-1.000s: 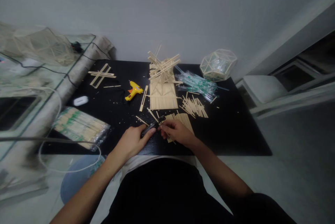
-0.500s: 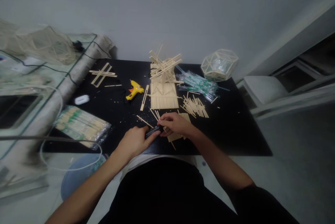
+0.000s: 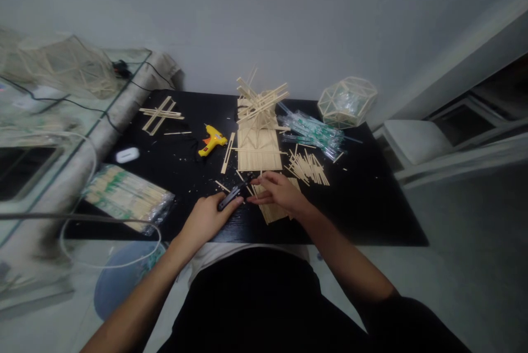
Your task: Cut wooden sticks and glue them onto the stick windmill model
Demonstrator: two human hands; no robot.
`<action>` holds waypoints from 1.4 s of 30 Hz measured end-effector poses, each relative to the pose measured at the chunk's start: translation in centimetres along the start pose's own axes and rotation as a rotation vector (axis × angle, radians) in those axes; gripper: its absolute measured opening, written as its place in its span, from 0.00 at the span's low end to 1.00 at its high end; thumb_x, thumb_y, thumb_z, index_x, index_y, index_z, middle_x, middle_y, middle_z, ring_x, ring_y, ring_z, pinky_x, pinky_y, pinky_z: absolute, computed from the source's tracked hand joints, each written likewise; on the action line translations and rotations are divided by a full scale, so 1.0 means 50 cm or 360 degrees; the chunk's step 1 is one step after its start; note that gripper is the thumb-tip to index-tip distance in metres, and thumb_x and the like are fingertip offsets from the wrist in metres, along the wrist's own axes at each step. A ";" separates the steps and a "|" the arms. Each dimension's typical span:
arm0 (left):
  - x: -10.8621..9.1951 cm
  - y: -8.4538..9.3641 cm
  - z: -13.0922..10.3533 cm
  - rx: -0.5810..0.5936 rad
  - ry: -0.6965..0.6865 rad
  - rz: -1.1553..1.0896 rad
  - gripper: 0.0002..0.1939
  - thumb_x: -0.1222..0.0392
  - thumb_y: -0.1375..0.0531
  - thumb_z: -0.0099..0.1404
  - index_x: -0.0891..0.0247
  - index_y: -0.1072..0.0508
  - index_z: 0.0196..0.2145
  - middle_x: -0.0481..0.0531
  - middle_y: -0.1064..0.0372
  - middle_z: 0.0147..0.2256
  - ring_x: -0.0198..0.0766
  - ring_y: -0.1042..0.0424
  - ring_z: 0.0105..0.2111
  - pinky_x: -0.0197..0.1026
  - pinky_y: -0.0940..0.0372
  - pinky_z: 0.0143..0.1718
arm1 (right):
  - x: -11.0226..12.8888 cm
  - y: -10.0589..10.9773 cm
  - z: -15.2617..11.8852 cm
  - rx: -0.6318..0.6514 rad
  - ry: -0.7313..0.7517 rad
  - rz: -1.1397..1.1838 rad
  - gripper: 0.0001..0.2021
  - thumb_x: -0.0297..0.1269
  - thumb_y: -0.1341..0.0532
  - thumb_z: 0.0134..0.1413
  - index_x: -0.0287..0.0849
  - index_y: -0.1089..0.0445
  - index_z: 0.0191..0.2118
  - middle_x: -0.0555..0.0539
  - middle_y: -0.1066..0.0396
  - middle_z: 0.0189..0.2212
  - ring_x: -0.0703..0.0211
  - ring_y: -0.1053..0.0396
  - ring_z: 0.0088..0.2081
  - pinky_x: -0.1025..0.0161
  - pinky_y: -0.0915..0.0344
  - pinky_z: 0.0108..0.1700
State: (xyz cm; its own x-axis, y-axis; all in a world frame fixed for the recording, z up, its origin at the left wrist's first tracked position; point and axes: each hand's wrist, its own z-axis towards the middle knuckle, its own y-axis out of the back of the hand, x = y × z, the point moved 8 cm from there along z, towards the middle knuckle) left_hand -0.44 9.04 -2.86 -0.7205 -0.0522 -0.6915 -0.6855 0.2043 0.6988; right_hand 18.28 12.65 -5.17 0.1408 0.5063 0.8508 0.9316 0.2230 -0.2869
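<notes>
While the left hand (image 3: 206, 216) is wrapped around a dark tool (image 3: 231, 196), the right hand (image 3: 282, 193) has its fingers parted just right of the tool's far end. Sticks (image 3: 274, 214) lie partly beneath it on the near table (image 3: 358, 204).

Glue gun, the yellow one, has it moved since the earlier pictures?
No, the glue gun hasn't visibly shifted either way against the black table it lies on.
</notes>
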 end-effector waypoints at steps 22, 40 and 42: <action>0.021 0.036 0.117 -0.0235 0.0063 0.0004 0.21 0.41 0.43 0.64 0.61 0.29 0.26 0.48 0.35 0.22 0.40 0.35 0.25 0.39 0.44 0.30 | 0.101 0.263 -0.069 -0.0913 0.0546 -0.1317 0.05 0.37 0.33 0.58 0.42 0.21 0.36 0.46 0.20 0.30 0.54 0.23 0.33 0.57 0.25 0.39; 0.027 0.027 0.135 -0.0164 0.0111 0.0034 0.22 0.40 0.43 0.65 0.62 0.23 0.30 0.49 0.31 0.22 0.42 0.32 0.26 0.40 0.41 0.31 | 0.142 0.209 -0.038 -0.1000 0.0633 -0.2007 0.06 0.34 0.38 0.66 0.41 0.24 0.40 0.43 0.21 0.37 0.53 0.26 0.37 0.59 0.34 0.42; 0.030 0.028 0.137 -0.0176 0.0110 0.0015 0.22 0.39 0.42 0.64 0.62 0.25 0.28 0.48 0.33 0.21 0.41 0.34 0.25 0.39 0.42 0.30 | 0.154 0.174 -0.018 -0.0885 0.0738 -0.2079 0.04 0.32 0.37 0.65 0.40 0.24 0.41 0.43 0.22 0.38 0.52 0.26 0.40 0.59 0.34 0.45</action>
State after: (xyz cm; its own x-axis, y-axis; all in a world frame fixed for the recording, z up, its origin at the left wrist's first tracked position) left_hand -1.74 15.95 -4.18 -0.7297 -0.1186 -0.6734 -0.6834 0.0963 0.7237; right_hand 27.77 17.74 -0.71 -0.8798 -0.1218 0.4594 0.4710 -0.0936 0.8772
